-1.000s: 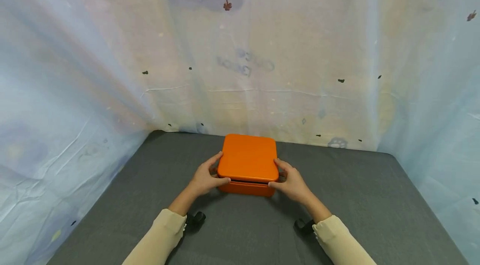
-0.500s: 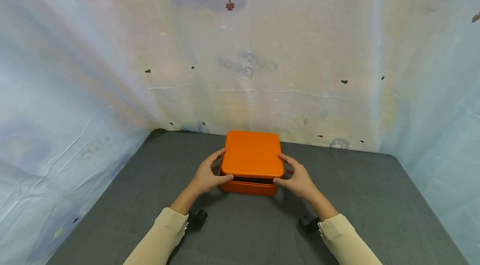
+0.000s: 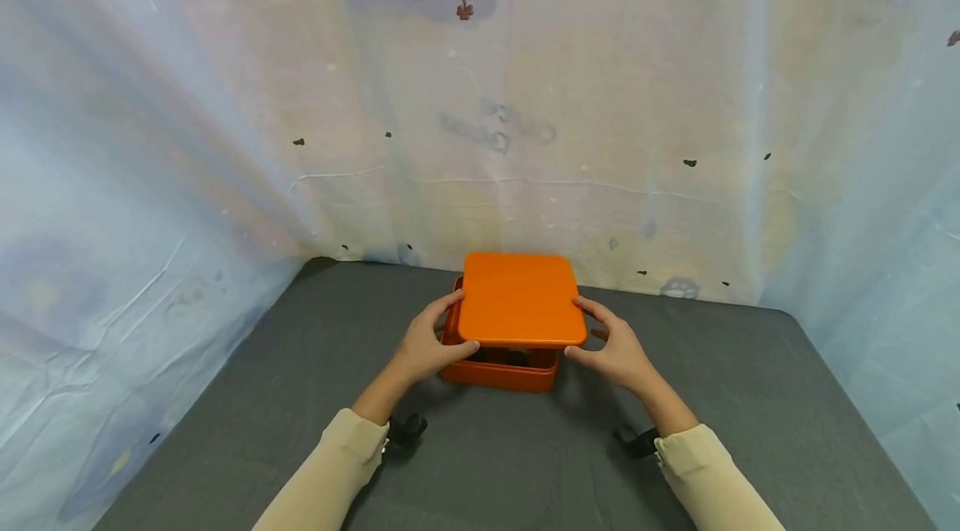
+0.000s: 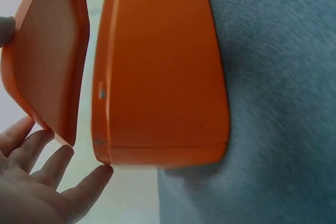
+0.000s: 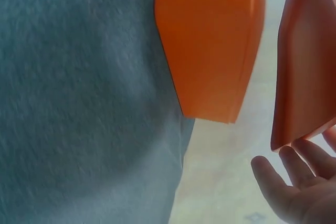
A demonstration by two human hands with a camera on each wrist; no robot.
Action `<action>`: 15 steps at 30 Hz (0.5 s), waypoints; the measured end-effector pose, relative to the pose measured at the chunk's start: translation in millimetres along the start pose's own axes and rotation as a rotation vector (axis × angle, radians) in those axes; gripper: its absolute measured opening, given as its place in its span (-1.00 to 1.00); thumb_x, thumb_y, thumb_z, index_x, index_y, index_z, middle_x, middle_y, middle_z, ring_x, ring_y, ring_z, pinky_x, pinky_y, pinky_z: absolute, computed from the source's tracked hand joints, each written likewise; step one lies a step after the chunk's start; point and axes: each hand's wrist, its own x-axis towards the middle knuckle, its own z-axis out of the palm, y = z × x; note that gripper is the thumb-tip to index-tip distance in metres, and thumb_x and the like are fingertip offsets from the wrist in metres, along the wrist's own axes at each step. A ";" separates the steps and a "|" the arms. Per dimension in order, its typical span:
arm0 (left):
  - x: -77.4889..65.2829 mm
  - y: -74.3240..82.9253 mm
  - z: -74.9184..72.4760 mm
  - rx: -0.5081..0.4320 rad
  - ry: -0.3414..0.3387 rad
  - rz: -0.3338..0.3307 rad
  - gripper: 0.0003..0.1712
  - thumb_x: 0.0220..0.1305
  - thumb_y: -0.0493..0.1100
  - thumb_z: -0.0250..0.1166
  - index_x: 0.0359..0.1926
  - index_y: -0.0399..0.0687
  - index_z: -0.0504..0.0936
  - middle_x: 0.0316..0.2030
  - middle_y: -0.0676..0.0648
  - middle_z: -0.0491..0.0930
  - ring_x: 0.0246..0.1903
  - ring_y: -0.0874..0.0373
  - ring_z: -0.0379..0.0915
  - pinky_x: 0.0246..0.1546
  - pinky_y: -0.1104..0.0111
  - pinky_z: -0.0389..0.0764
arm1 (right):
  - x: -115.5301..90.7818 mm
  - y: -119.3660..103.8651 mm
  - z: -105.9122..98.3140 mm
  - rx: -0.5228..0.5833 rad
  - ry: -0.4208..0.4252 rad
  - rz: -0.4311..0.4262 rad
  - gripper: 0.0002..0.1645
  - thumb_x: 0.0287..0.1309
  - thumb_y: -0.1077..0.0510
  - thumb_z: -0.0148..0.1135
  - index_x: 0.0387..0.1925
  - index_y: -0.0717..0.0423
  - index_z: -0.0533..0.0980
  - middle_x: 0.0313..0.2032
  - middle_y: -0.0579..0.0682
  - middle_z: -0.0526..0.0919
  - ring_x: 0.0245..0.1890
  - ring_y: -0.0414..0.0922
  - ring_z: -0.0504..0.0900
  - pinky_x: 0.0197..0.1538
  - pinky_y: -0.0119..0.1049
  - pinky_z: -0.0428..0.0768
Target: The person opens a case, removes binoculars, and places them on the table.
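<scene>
An orange square lid (image 3: 521, 298) is held up off its box by both hands, tilted and shifted to the right. My left hand (image 3: 426, 348) grips its left edge, thumb at the near corner; in the left wrist view the lid (image 4: 50, 51) stands apart from the box wall (image 4: 163, 72). On the opposite edge my right hand (image 3: 617, 352) grips it, and the right wrist view shows fingertips (image 5: 296, 166) under the lid (image 5: 310, 61). Below, the orange box (image 3: 498, 377) rests on the table. Dark contents show in the gap at its front, too shadowed to make out.
The grey cloth-covered table (image 3: 480, 464) extends around the box. A pale patterned curtain (image 3: 570, 97) hangs behind it and along the sides. Black straps (image 3: 408, 429) sit at both wrists, near the sleeve cuffs.
Both hands have raised the lid off the box and carried it to the right. The gap at the front has widened, uncovering part of the inside. The box stays on the table.
</scene>
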 end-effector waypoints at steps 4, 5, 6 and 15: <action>3.1 7.0 3.3 0.038 0.000 -0.015 -0.06 0.03 0.04 0.48 0.43 0.21 0.25 0.41 -0.01 0.24 0.34 -0.14 0.24 0.21 -0.10 0.41 | -0.9 1.6 -8.5 -0.021 0.007 -0.020 -0.08 0.05 0.20 0.42 0.40 0.24 0.20 0.37 0.27 0.27 0.35 0.22 0.26 0.20 0.20 0.44; 4.2 8.5 4.4 0.046 0.000 -0.014 -0.05 0.03 0.05 0.48 0.43 0.22 0.25 0.40 0.00 0.24 0.34 -0.14 0.23 0.23 -0.10 0.39 | -1.2 2.1 -10.8 -0.027 0.009 -0.024 -0.08 0.05 0.19 0.42 0.39 0.25 0.21 0.37 0.27 0.27 0.35 0.22 0.26 0.20 0.20 0.44; 5.4 10.0 5.5 0.050 0.000 -0.010 -0.05 0.03 0.06 0.48 0.43 0.22 0.25 0.40 0.01 0.25 0.35 -0.13 0.22 0.25 -0.10 0.36 | -1.4 2.6 -13.0 -0.033 0.011 -0.024 -0.08 0.05 0.19 0.42 0.39 0.25 0.21 0.37 0.27 0.27 0.34 0.22 0.26 0.20 0.20 0.44; 17.2 24.5 23.7 0.063 -0.032 0.030 -0.05 0.03 0.05 0.48 0.43 0.12 0.25 0.38 0.05 0.29 0.36 -0.09 0.21 0.28 -0.09 0.34 | -9.7 6.9 -36.5 -0.076 0.000 0.019 -0.07 0.05 0.22 0.41 0.41 0.24 0.18 0.38 0.29 0.23 0.35 0.24 0.23 0.19 0.21 0.44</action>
